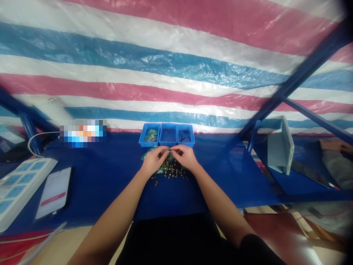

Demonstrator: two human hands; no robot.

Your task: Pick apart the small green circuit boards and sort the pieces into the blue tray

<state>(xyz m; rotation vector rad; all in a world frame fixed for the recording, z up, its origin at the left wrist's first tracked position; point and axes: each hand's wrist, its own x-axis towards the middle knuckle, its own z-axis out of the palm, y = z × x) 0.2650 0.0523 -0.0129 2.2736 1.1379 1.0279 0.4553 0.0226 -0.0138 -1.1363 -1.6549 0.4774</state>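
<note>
My left hand (153, 160) and my right hand (185, 156) meet above a pile of small brass-coloured metal parts (172, 169) on the blue table. The fingertips of both hands are pinched together, close to touching. Whatever lies between them is too small to make out. Under and behind my hands is a green bag or sheet (146, 152), partly covered by them. Just beyond stand three blue bins side by side: the left bin (141, 141) holds pale and greenish small parts, the middle bin (168, 141) a few small pieces, the right bin (192, 140) dark slim pieces.
A phone (53, 191) and a white power strip (24, 184) lie on the left of the table (234, 176). Blue metal bars (298, 73) slant at the right. Beyond them are a grey upright panel (288, 147) and another person's sleeve (336, 165). A striped tarp hangs behind.
</note>
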